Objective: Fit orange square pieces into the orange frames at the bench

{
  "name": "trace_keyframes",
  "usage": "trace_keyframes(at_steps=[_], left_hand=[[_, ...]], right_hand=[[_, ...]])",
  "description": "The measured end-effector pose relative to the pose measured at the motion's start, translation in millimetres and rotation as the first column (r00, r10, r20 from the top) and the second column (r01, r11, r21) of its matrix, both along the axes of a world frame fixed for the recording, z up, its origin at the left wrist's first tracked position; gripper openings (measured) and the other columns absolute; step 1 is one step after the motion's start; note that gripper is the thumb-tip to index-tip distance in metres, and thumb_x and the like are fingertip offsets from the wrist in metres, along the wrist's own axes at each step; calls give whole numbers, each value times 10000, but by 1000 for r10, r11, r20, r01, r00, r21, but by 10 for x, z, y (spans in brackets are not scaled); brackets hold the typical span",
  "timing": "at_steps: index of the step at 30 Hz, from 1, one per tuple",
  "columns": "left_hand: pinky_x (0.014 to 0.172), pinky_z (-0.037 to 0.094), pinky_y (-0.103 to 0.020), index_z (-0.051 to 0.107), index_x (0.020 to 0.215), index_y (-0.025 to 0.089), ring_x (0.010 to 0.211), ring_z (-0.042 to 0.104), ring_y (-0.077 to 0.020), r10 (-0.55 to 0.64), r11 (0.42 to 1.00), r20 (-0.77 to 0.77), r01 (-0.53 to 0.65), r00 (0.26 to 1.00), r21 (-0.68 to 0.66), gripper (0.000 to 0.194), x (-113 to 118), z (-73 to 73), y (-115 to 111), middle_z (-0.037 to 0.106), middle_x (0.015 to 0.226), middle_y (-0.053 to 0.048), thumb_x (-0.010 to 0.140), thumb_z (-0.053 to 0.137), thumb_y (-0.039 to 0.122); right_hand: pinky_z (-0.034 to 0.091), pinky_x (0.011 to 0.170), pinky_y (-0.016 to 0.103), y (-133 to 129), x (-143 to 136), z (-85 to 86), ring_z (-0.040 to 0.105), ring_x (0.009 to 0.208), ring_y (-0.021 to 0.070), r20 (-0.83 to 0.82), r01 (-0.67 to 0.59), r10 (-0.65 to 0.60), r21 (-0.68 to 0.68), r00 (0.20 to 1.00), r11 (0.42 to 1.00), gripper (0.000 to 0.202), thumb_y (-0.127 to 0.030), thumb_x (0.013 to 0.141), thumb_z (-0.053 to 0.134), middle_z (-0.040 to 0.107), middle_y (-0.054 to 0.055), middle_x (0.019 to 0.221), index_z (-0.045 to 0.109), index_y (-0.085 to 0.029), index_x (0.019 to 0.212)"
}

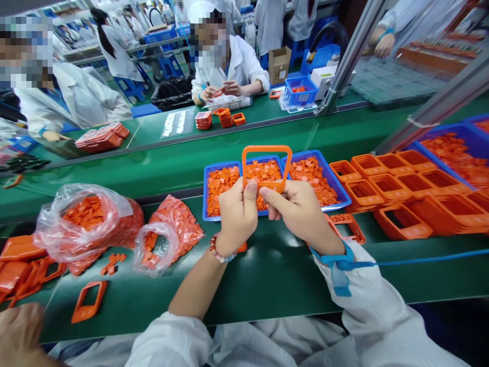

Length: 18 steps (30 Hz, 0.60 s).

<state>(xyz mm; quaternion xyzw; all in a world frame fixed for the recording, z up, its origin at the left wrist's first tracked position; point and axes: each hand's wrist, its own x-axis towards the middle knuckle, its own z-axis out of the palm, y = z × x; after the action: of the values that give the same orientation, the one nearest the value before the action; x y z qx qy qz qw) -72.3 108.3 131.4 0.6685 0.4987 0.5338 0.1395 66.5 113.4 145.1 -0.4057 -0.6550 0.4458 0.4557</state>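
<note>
An orange plastic frame with a large rectangular opening is held up in front of me, above the green bench. My left hand pinches its lower left part, thumb against the near face. On the lower right part, my right hand grips it with thumb and curled fingers. Just behind the frame sit blue trays of small orange pieces: a left tray, a middle tray partly covered by my hands, and a right tray. Another orange frame lies beyond my right wrist.
Stacks of orange frames fill the right side. To the left are an open plastic bag, a smaller bag and a single frame. A neighbour's hand rests at lower left. A blue cord runs from my right wrist.
</note>
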Motion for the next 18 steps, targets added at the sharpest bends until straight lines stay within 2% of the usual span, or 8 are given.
trace_keyframes(at_steps=[3,5,6,8,10,12,15,18], left_hand=[[484,266,-274,421,633,196,469,380,-92,-19,997,46,23,999,-79,485,-23,-7,34,428,526,37,1028,388,476],[482,255,-280,418,621,194,476,373,-94,-21,992,87,32,996,-125,504,-35,-6,49,419,526,35,1021,393,501],[481,250,-282,414,616,194,478,368,-94,-21,990,107,36,994,-136,512,-40,-2,51,414,526,35,1018,395,511],[478,247,-284,405,604,192,479,355,-93,-41,988,138,60,990,-139,527,-48,15,43,403,525,35,1014,396,524],[475,249,-284,391,587,191,476,337,-90,-79,986,151,99,985,-133,545,-62,44,30,384,518,38,1006,406,540],[471,260,-282,384,566,190,475,338,-89,-77,990,158,95,984,-109,568,-100,84,28,377,511,37,988,434,566],[465,297,-278,470,585,194,479,406,-95,53,999,241,-51,969,-13,574,-238,161,72,443,519,25,956,452,632],[439,309,-280,562,658,216,453,450,-102,168,978,386,-202,907,47,558,-462,243,137,506,519,18,936,437,683]], right_hand=[[429,501,261,-25,21,24,559,529,121,141,185,-201,119,969,975,298,-435,890,666,622,-7,601,687,-160,778],[484,590,305,-51,35,53,606,663,163,203,361,-444,345,873,867,315,-394,818,755,686,31,795,718,-169,1035],[506,655,333,-67,39,69,622,742,184,213,387,-528,470,822,793,369,-359,800,775,706,59,913,712,-180,1117],[517,784,378,-101,33,96,626,872,215,232,306,-571,657,787,689,340,-293,822,758,715,90,1099,726,-203,1148],[503,841,399,-135,12,110,614,902,225,253,220,-561,736,788,641,235,-250,864,717,743,64,1107,758,-235,1095],[486,848,419,-172,-24,104,606,892,236,260,209,-560,741,786,638,182,-245,893,687,773,31,1028,777,-272,1049],[466,818,431,-265,-106,29,602,895,249,296,176,-489,682,821,709,164,-277,917,663,780,13,1030,785,-307,1024],[446,741,399,-432,-236,-199,591,843,220,423,-23,-305,615,853,788,157,-286,944,629,778,-7,1052,786,-298,951]])
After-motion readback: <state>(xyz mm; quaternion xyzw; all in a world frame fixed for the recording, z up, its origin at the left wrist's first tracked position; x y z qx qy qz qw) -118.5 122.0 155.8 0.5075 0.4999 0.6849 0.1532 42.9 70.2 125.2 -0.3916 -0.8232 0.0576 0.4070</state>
